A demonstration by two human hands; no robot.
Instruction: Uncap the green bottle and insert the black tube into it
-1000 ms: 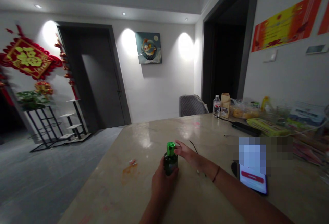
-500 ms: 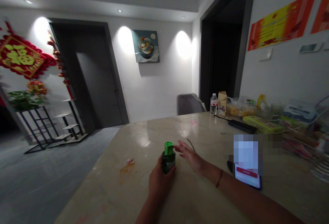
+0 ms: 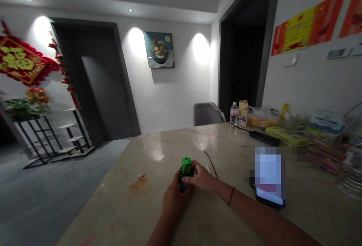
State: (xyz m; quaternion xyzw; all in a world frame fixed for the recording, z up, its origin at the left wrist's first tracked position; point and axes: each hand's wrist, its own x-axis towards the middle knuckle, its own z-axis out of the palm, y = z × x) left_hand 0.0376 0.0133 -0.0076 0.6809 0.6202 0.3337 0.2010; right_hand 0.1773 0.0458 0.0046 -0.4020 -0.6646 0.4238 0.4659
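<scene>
A small dark green bottle (image 3: 183, 184) with a bright green cap (image 3: 186, 164) stands upright on the table in front of me. My left hand (image 3: 173, 197) is wrapped round its lower left side. From the right, my right hand (image 3: 201, 177) closes on the bottle's upper body, just under the cap, with the thumb across the front. Both hands hide much of the bottle, including its label. A thin dark cord (image 3: 210, 163) lies just beyond my right hand.
A phone (image 3: 270, 197) with a lit screen lies at the right. A water bottle (image 3: 234, 115), a paper bag (image 3: 243, 113) and several packages crowd the table's (image 3: 118, 208) far right side. An orange-brown stain (image 3: 137, 189) and a crumpled scrap (image 3: 141, 176) lie left of the bottle.
My right hand was spread open beside the cap; it has moved left and down and now grips the bottle. My left hand keeps its hold.
</scene>
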